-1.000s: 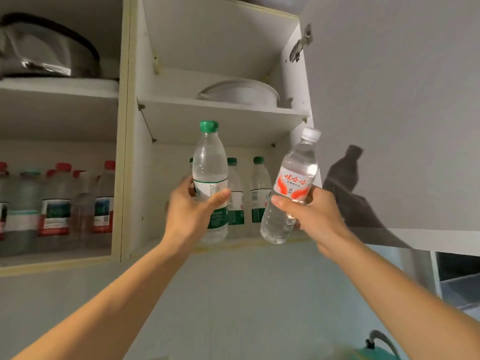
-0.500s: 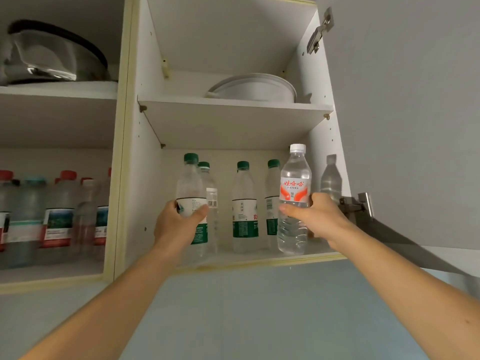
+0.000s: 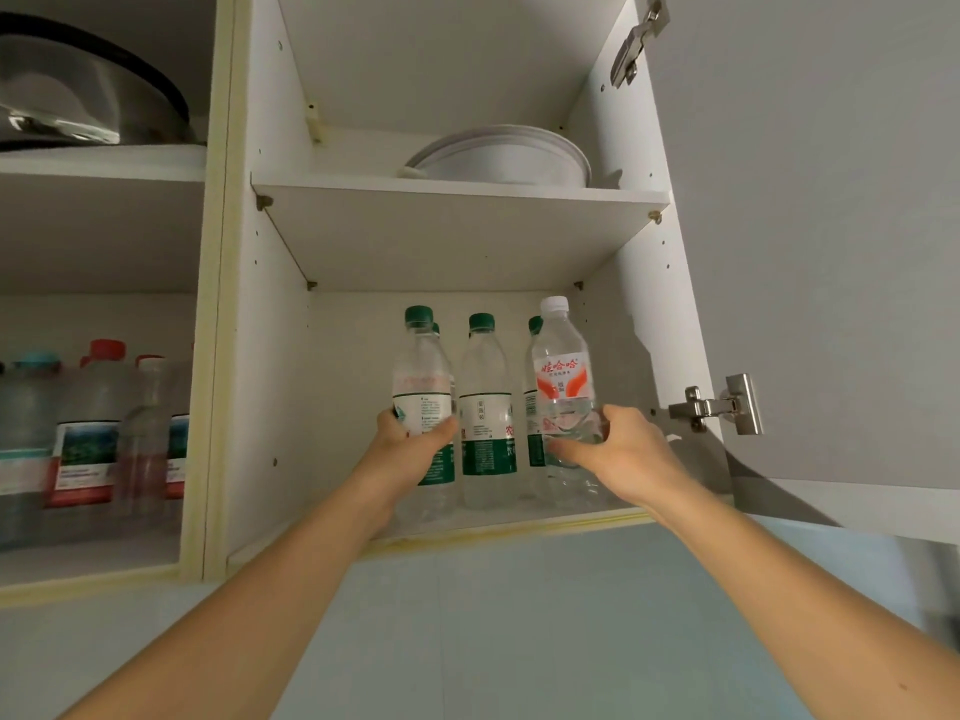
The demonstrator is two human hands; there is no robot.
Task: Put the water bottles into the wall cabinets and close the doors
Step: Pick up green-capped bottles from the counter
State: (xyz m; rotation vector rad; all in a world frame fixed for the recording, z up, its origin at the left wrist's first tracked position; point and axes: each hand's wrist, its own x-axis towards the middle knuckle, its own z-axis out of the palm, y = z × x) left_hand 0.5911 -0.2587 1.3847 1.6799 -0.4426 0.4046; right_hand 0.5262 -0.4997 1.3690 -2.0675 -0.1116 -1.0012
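Clear plastic water bottles, both in hand at the lower shelf (image 3: 519,519) of the open white wall cabinet.

Your left hand (image 3: 410,441) wraps the green-capped, green-labelled bottle (image 3: 422,387) at mid-body; your right hand (image 3: 618,449) wraps the white-capped, red-labelled bottle (image 3: 562,376) just below its label. Both look full, so fairly heavy, thin-walled and squashy, smooth. Grip the labelled waist, not the cap. Set bases flat beside the two green-capped bottles behind (image 3: 485,407). The grey door (image 3: 831,226) stands open.

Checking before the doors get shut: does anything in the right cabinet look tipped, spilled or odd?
Nothing stands out. The left hand holds a green-capped bottle, the right hand a white-capped bottle; both upright on the lower shelf among other upright bottles.
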